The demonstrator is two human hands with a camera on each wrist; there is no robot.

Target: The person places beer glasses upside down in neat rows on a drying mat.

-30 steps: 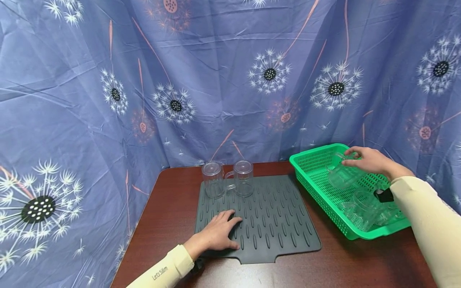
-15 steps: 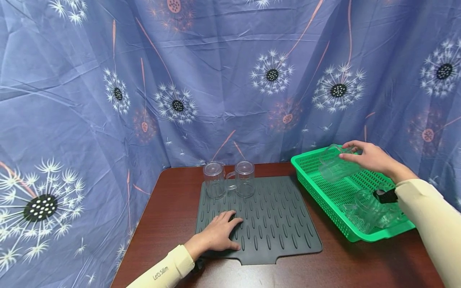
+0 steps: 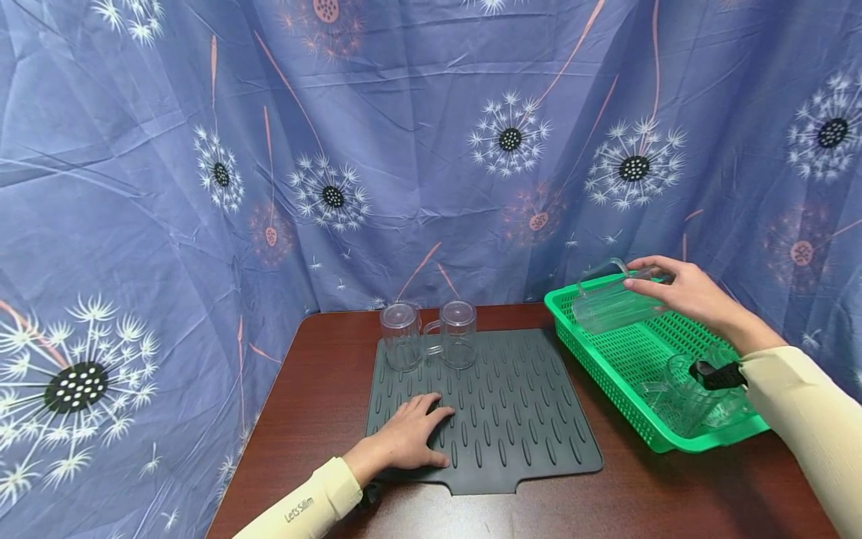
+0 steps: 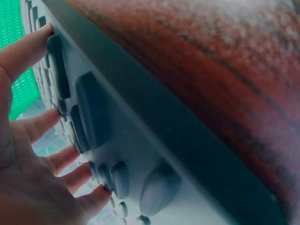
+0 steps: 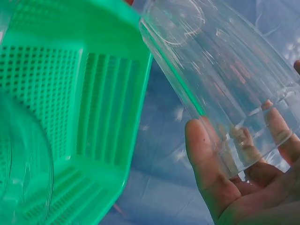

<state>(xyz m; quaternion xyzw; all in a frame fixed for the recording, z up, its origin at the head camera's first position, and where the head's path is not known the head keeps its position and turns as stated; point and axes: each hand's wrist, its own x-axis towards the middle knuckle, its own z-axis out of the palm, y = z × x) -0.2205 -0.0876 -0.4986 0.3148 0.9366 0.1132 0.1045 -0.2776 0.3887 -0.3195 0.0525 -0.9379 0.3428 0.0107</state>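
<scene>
My right hand (image 3: 687,292) grips a clear glass mug (image 3: 609,303) by one end, tilted on its side above the far part of the green basket (image 3: 606,367). In the right wrist view, thumb and fingers curl round the mug (image 5: 220,70). My left hand (image 3: 404,438) rests with spread fingers on the dark grey ridged mat (image 3: 512,419); the left wrist view has its fingertips touching the ridges. Two clear glass mugs stand upside down at the mat's back left, a left one (image 3: 400,337) and a right one (image 3: 457,335), handles toward each other.
Several more clear glass mugs (image 3: 694,389) lie in the basket's near end. The basket stands right of the mat on a brown wooden table (image 3: 289,404). A blue dandelion-print curtain (image 3: 404,150) hangs behind and along the left side.
My right hand has moved the mug up and left, from low inside the basket to above its far left rim, and its handle now points up. The left hand stays on the mat.
</scene>
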